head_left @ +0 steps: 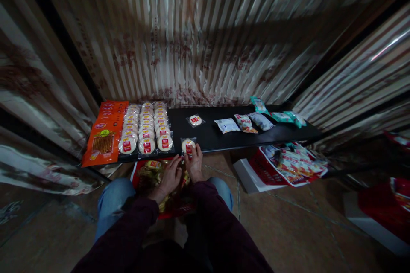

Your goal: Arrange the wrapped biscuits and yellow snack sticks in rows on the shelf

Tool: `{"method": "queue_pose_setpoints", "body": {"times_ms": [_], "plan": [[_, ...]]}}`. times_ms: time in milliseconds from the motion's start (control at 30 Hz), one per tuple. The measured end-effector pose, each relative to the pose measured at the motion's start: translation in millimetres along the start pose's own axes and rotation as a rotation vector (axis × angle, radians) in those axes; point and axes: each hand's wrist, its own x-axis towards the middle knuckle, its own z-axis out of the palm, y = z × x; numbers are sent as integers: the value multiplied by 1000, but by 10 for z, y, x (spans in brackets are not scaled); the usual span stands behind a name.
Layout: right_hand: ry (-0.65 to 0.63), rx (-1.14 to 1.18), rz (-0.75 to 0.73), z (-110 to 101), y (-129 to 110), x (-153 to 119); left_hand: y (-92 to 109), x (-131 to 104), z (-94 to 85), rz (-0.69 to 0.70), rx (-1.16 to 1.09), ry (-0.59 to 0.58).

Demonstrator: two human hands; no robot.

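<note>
My right hand point(194, 165) has its fingers on a round white rice cracker in a clear wrapper point(187, 143), at the front edge of the black shelf point(205, 138). Just left of it, my left hand point(171, 176) reaches toward the shelf edge with fingers extended and nothing visible in them. A second wrapped cracker point(195, 120) lies farther back on the shelf. Three overlapping rows of wrapped crackers point(146, 130) fill the area to the left. Below my hands, a red basket point(136, 175) between my knees holds gold-coloured packets point(153, 165).
Orange snack bags point(104, 134) lie at the shelf's left end. White snack packets point(226, 125) and green ones point(282, 117) lie toward the right. Under the shelf stands a red basket of snack bags point(297, 160); another red basket point(374, 204) stands farther right. Striped sheeting point(179, 42) hangs behind.
</note>
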Motion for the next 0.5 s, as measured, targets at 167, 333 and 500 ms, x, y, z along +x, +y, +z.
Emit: {"method": "queue_pose_setpoints", "body": {"times_ms": [167,333,500], "plan": [[-10,126,32,-54,-35,-118,132,73,170,-361,-426,42],[-33,231,50,-129,29,-378,171,15,228,-465,-611,115],[-70,371,102,-164,79,-666,163,-116,178,-620,-634,105]]}}
